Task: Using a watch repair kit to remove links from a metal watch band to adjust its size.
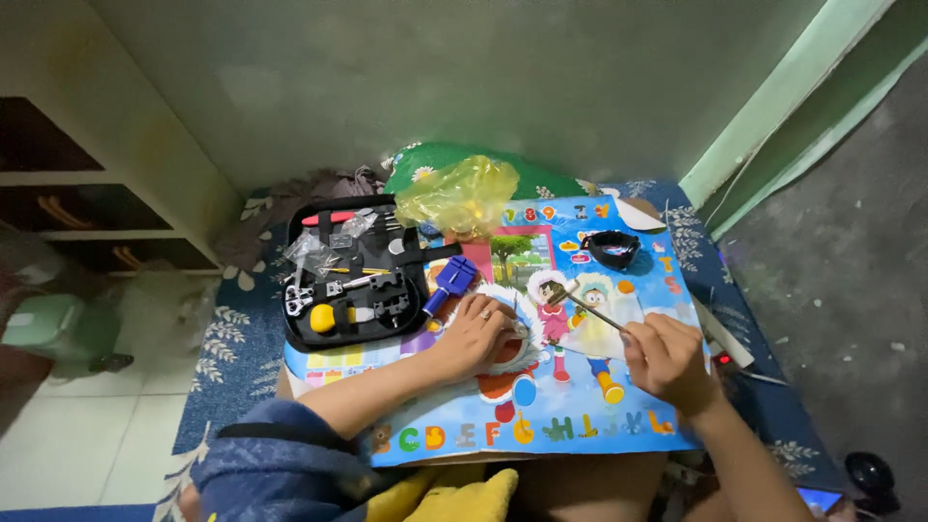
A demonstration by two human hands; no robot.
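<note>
My left hand (476, 332) rests palm down on a colourful cartoon play board (580, 387), covering a small object I cannot make out; a ring shows on one finger. My right hand (667, 362) grips a thin metal tool (588, 309) whose tip points up and left toward the middle of the board. A blue tool (449, 280) lies just above my left hand. A black watch (611, 248) sits at the board's upper right.
An open black tool case (353, 275) with small tools, a yellow-headed piece and plastic bags lies at the left. A crumpled yellow plastic bag (456, 196) sits behind the board. A blue patterned mat (232, 348) is underneath; shelves stand at the left.
</note>
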